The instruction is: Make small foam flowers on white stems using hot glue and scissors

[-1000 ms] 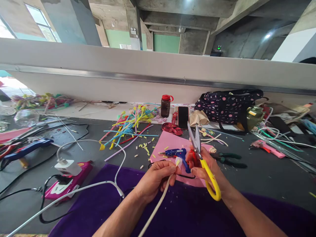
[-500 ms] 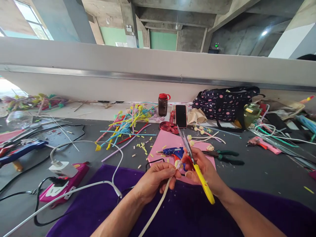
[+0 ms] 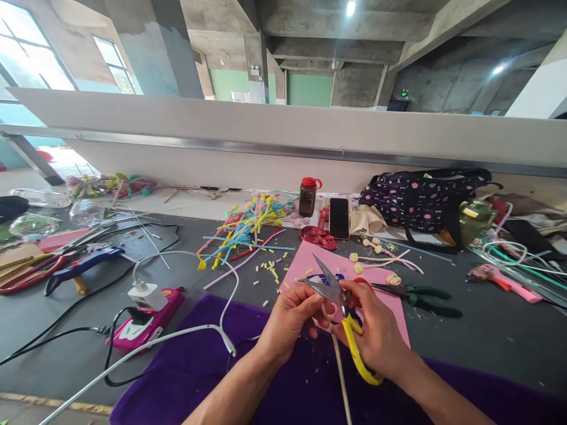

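Observation:
My left hand (image 3: pixel 292 316) pinches a thin cream stem (image 3: pixel 340 369); its upper end is hidden by my fingers. Below, the stem hangs over the purple cloth (image 3: pixel 186 378). Scissors (image 3: pixel 331 286) with yellow handles are in my right hand (image 3: pixel 372 324), their blades spread just above my left fingertips. Whether the blades touch anything, I cannot tell. Behind my hands, a pink sheet (image 3: pixel 305 254) lies under a blue glue gun (image 3: pixel 325 277), which is mostly covered. Pliers with dark green handles (image 3: pixel 427 293) rest to the right of my right hand.
Colourful pipe cleaners (image 3: pixel 252 221) and pale cut bits (image 3: pixel 271 270) lie ahead. Farther back are a bottle (image 3: pixel 307 200), a phone (image 3: pixel 339 218) and a patterned bag (image 3: pixel 411 203). A magenta power strip (image 3: pixel 170 313) with cables stands left; a pink glue gun (image 3: pixel 505 282) lies right.
The scissors' blades have opened and swung left over my left hand. The stem's lower part now hangs to the right. The whole view has shifted left.

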`<action>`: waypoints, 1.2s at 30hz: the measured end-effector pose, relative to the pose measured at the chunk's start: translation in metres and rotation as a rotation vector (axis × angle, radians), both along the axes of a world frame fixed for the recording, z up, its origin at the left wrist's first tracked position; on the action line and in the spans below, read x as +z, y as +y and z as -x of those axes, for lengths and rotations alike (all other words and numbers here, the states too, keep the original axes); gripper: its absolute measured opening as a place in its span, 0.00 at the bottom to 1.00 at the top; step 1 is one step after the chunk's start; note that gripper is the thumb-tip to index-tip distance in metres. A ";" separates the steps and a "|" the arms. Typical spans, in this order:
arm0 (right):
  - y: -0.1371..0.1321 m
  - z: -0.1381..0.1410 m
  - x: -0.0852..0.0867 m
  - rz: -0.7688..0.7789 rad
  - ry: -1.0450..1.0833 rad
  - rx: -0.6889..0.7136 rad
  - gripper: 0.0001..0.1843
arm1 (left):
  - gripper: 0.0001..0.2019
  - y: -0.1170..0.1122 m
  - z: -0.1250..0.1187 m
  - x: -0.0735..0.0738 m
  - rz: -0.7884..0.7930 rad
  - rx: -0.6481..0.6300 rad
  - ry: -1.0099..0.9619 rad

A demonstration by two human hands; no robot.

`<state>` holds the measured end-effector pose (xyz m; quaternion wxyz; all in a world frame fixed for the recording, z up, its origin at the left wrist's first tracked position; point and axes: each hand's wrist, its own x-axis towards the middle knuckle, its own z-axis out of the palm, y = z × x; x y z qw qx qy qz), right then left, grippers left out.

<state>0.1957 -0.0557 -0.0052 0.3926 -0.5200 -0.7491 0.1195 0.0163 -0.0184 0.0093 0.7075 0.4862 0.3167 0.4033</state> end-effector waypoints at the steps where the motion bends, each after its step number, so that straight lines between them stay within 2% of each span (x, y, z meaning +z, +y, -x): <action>1: 0.001 0.000 -0.002 -0.024 -0.026 -0.006 0.31 | 0.12 0.000 0.000 0.000 -0.013 0.000 0.004; 8: 0.004 0.001 -0.011 -0.056 -0.087 -0.005 0.33 | 0.11 -0.002 -0.002 0.003 -0.029 0.016 0.016; 19: 0.001 0.003 -0.008 -0.032 -0.082 -0.028 0.30 | 0.10 -0.001 -0.002 0.003 -0.037 0.042 0.026; 26: 0.003 0.003 -0.011 -0.044 -0.084 -0.044 0.30 | 0.10 -0.001 -0.003 0.003 -0.071 0.053 0.061; 36: 0.004 0.002 -0.013 -0.066 -0.096 -0.042 0.28 | 0.11 -0.001 -0.004 0.004 -0.041 0.063 0.055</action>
